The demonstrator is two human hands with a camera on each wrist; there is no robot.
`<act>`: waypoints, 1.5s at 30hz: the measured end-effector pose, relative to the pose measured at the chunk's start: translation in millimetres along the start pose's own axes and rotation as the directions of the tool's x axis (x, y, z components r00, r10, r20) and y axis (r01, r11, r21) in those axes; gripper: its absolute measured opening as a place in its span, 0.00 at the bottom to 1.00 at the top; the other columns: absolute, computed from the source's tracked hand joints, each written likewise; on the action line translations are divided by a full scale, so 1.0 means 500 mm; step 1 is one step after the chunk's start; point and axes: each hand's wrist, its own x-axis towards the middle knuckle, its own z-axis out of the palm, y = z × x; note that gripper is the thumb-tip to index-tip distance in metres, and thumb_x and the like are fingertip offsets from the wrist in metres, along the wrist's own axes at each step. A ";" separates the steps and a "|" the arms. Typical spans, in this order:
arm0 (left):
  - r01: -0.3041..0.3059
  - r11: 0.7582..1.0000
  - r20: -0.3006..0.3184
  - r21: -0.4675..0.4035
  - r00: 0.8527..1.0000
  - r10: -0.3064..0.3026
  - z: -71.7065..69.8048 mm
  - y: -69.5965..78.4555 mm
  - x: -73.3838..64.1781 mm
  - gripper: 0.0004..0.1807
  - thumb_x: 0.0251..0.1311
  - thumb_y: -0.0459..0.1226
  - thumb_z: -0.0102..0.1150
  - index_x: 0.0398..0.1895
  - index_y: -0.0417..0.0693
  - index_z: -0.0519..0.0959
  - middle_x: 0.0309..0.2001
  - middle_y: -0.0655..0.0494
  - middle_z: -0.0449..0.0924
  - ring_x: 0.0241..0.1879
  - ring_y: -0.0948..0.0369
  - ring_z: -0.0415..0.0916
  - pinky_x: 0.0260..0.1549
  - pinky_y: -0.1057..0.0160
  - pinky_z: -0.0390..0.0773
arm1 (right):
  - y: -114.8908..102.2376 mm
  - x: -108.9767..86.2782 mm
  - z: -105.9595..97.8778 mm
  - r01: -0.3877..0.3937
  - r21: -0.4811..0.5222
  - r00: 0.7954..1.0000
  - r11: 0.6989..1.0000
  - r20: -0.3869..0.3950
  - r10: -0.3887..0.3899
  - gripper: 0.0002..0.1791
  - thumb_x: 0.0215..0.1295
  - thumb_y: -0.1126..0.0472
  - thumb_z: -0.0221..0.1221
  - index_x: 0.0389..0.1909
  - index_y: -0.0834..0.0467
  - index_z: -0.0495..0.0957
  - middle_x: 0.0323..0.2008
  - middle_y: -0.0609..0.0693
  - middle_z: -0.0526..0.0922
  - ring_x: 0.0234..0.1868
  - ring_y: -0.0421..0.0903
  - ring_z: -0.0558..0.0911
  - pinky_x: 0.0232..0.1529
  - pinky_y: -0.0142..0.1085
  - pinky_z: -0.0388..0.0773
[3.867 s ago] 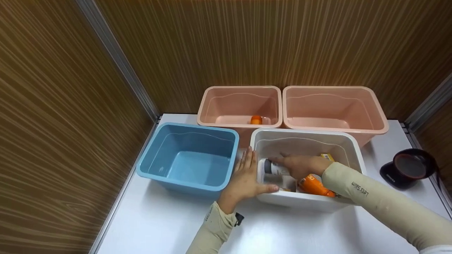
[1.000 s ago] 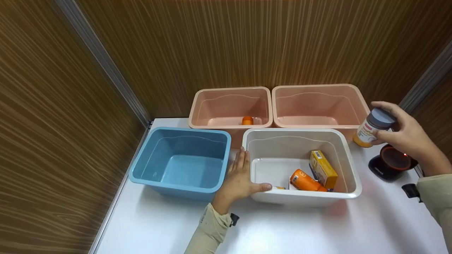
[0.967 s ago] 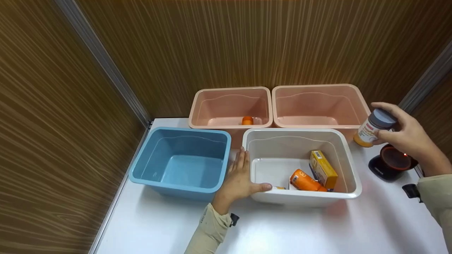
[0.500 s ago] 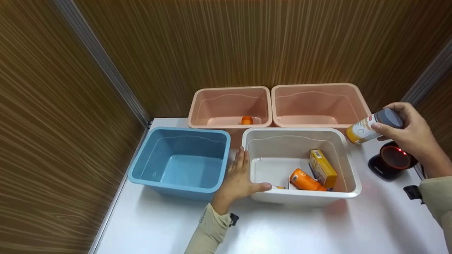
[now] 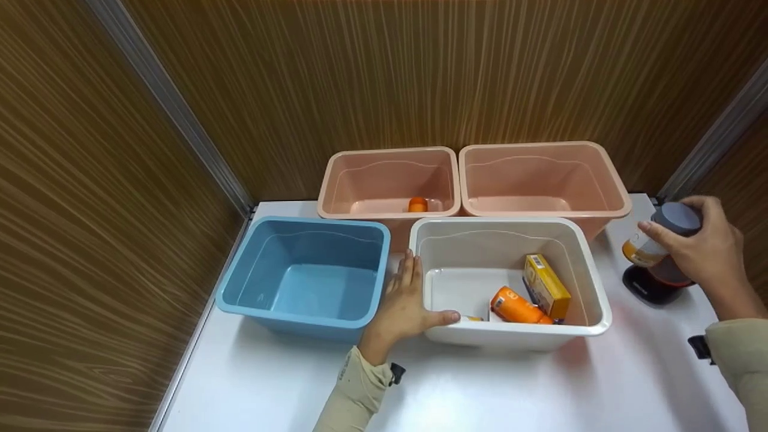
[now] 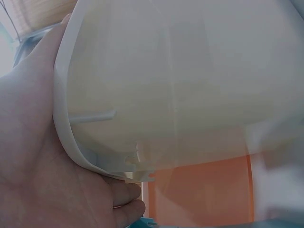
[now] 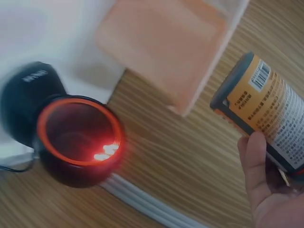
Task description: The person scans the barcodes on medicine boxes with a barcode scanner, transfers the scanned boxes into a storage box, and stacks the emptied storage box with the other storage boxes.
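Note:
In the head view my right hand (image 5: 714, 252) grips a supplement bottle (image 5: 645, 249) with a grey cap. The bottle is tilted above the black barcode scanner (image 5: 654, 285) at the table's right. Its printed barcode label shows in the right wrist view, where the scanner's round window (image 7: 78, 130) glows red. My left hand (image 5: 405, 306) rests on the near left corner of the white bin (image 5: 510, 345), fingers straight along the side and thumb over the front rim. Inside that bin lie an orange bottle (image 5: 517, 306) and a yellow box (image 5: 546, 285); the front wall hides part of the contents.
A blue bin (image 5: 300, 324) stands left of the white one. Behind are two pink bins; the left pink bin (image 5: 390, 214) holds a small orange item (image 5: 417, 204), the right pink bin (image 5: 546, 213) stands beside it. Wood-patterned panels (image 5: 390, 72) enclose the table.
Earlier, my right hand was reaching into the white bin; the bottle has since come out. Over the last second it has turned and moved down and right over the scanner. My left hand stays put.

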 end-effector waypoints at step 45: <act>0.019 0.999 0.008 -0.043 1.000 -0.019 -0.001 0.000 -0.001 0.73 0.36 0.75 0.56 0.75 0.44 0.33 0.74 0.52 0.21 0.72 0.53 0.27 0.66 0.53 0.37 | 0.104 -0.029 0.043 -0.118 -0.028 0.991 0.993 0.055 0.120 0.54 0.58 0.36 0.57 0.72 0.64 0.44 0.64 0.75 0.56 0.60 0.73 0.61 0.51 0.64 0.63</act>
